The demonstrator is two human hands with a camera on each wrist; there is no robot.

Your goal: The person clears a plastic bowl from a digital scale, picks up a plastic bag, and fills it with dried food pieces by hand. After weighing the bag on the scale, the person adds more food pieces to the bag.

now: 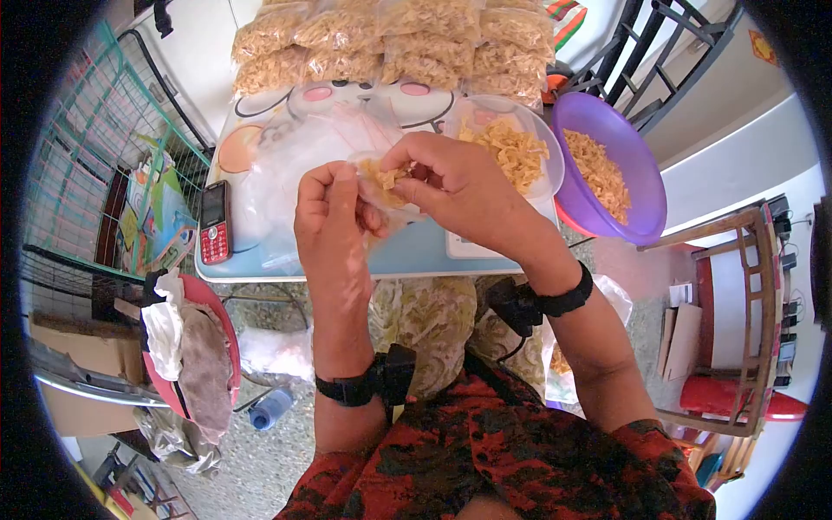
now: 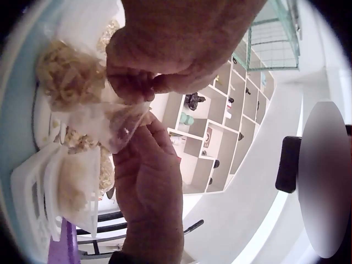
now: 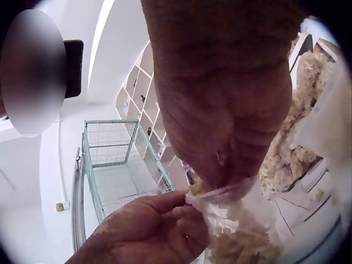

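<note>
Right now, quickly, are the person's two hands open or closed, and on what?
Left hand: closed, pinching the clear bag near its mouth.
Right hand: closed, pinching yellowish pieces at the bag's mouth.

Mid-frame: left hand (image 1: 336,227) grips bag (image 1: 374,192), right hand (image 1: 475,184) pinches yellow pieces (image 1: 390,177) at its mouth. Filled bags (image 1: 342,36) top, phone (image 1: 217,222) left, purple basin (image 1: 643,169) upper right.

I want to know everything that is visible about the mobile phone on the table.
The mobile phone has a dark screen above a red keypad with rows of small pale keys, too small to read. It looks like hard plastic. It lies face up near the left edge of the blue table, its screen end away from the person, left of the clear plastic bags. Neither hand touches it.
</note>
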